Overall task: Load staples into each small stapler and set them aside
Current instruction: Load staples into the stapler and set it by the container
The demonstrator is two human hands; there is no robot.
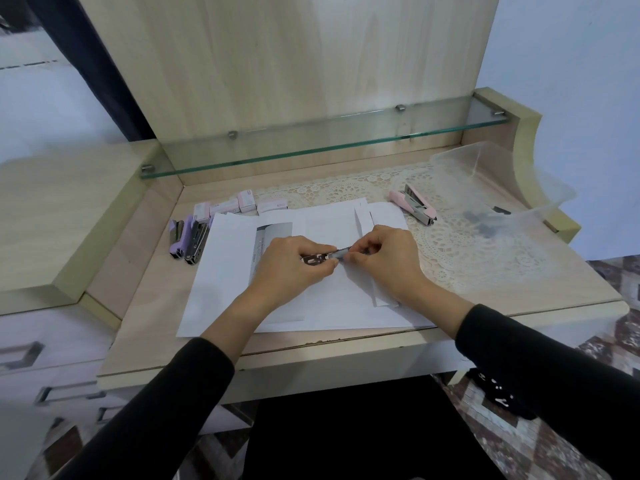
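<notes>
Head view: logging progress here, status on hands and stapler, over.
Both busy: left hand grips small stapler over paper; right hand pinches its metal end. Open pink stapler lies far right. Nothing in the way.

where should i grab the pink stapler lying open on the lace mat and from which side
Take the pink stapler by its pink body, pinched across the long sides near the middle, coming from above. It lies flat on the lace mat with both sides free; its metal magazine is hinged open, so likely avoid that. The right hand, pinching the small stapler, is nearer.
</notes>
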